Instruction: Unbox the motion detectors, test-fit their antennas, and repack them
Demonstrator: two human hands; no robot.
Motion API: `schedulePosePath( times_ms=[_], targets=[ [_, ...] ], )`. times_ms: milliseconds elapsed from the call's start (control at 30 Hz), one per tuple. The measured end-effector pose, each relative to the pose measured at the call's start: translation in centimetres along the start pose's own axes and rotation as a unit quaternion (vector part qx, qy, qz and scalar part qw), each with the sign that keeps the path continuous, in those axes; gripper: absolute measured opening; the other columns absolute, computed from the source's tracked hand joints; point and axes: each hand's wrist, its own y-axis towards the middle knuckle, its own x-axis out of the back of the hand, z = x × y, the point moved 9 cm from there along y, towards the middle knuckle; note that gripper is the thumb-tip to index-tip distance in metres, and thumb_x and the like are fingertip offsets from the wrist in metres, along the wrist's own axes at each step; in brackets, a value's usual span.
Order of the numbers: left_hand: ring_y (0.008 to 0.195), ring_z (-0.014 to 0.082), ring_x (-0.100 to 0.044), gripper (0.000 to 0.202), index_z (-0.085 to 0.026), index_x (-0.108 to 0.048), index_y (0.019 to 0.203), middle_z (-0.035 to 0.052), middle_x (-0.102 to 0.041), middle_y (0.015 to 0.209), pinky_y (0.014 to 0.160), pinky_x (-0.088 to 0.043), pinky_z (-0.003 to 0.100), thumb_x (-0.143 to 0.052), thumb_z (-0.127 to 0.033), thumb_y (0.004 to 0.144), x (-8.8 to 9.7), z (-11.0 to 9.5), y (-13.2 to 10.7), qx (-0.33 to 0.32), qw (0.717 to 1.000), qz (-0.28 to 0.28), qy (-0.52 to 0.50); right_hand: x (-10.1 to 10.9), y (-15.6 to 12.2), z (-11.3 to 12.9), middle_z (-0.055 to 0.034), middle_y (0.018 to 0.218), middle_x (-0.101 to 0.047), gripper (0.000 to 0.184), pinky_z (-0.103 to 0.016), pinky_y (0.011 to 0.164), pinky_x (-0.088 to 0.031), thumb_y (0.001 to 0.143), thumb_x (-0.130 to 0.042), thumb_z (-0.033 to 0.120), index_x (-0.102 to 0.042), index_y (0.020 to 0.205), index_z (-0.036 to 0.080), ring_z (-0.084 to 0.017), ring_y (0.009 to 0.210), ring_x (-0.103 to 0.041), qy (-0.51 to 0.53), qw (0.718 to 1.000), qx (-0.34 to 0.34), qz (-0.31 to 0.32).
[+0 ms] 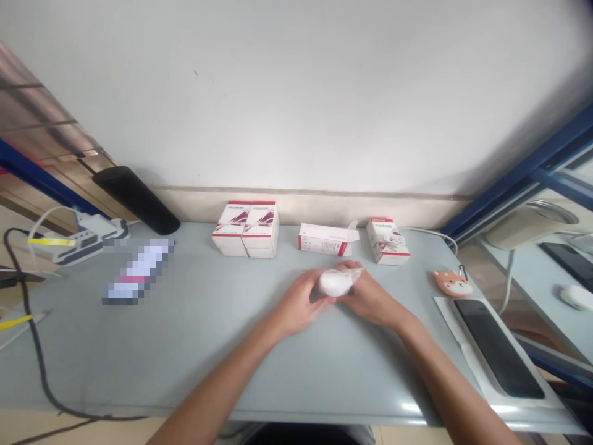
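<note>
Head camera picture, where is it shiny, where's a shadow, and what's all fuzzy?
In the head view, white glare shines on the near edge of the table; in that view, a soft shadow falls beside the right forearm; there too, small print on the pair of boxes is blurry, and a patch at left is blocky squares.

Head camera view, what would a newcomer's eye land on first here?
Probably the white item in clear plastic, held between the left hand and the right hand above the grey table. Next might come the white-and-red boxes along the table's far side, one of them with open flaps at its right end. Over on the right, an orange animal-face item stands out just beyond a dark phone.
</note>
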Motion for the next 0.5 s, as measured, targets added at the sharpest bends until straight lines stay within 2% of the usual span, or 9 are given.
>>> schedulePosePath(
  times_ms=[67,100,267,367,433,500],
  targets=[
    [0.115,0.0298,-0.069,0.031,-0.023,-0.074,0.119,0.0086,-0.078,0.119,0.108,-0.05,0.044,-0.076,-0.035,0.091,-0.2,0.1,0.3,0.007,1.0,-0.001,-0.011,-0.3,-0.1,-0.3,-0.0085,0.126,-0.063,0.024,-0.05,0.104,-0.048,0.09,-0.074,0.038,-0.07,0.111,0.027,-0.032,0.121,-0.054,-0.015,1.0,-0.006,0.011],
    [0.112,0.0299,-0.07,0.028,-0.023,-0.076,0.114,0.0075,-0.079,0.114,0.107,-0.05,0.043,-0.079,-0.034,0.088,-0.2,0.2,0.4,0.012,1.0,-0.004,-0.018,-0.3,-0.2,-0.4,-0.0089,0.13,-0.062,0.029,-0.051,0.107,-0.046,0.088,-0.076,0.04,-0.07,0.113,0.028,-0.033,0.124,-0.052,-0.017,1.0,-0.007,0.012],
    [0.117,0.0335,-0.068,0.048,-0.022,-0.076,0.118,0.0094,-0.078,0.122,0.106,-0.049,0.043,-0.089,-0.043,0.077,0.7,1.6,0.6,0.051,0.993,-0.049,-0.092,-0.2,0.1,-0.7,-0.0112,0.129,-0.063,0.027,-0.052,0.11,-0.043,0.092,-0.073,0.044,-0.072,0.112,0.026,-0.034,0.124,-0.052,0.011,1.0,-0.006,-0.016],
    [0.11,0.0329,-0.072,0.052,-0.017,-0.075,0.115,0.0128,-0.079,0.117,0.097,-0.054,0.041,-0.086,-0.054,0.079,1.4,2.6,0.8,0.082,0.977,-0.085,-0.18,-0.2,0.4,-0.9,-0.0097,0.118,-0.068,0.036,-0.047,0.099,-0.049,0.09,-0.075,0.054,-0.072,0.111,0.025,-0.033,0.113,-0.059,0.079,0.996,-0.029,-0.039],
    [0.111,0.0314,-0.073,0.056,-0.017,-0.072,0.12,0.0145,-0.079,0.12,0.093,-0.056,0.038,-0.079,-0.059,0.085,1.8,3.1,1.0,0.096,0.958,-0.11,-0.247,-0.6,0.6,-1.1,-0.0065,0.102,-0.071,0.036,-0.041,0.086,-0.052,0.094,-0.069,0.058,-0.07,0.102,0.023,-0.027,0.095,-0.062,0.12,0.99,-0.047,-0.051],
    [0.112,0.0291,-0.074,0.06,-0.018,-0.068,0.127,0.0144,-0.078,0.123,0.092,-0.056,0.036,-0.072,-0.064,0.089,2.2,3.4,1.1,0.105,0.936,-0.129,-0.309,-1.0,0.7,-1.3,-0.003,0.088,-0.068,0.038,-0.036,0.076,-0.05,0.099,-0.061,0.058,-0.065,0.091,0.021,-0.022,0.08,-0.059,0.145,0.986,-0.057,-0.063]
  ],
)
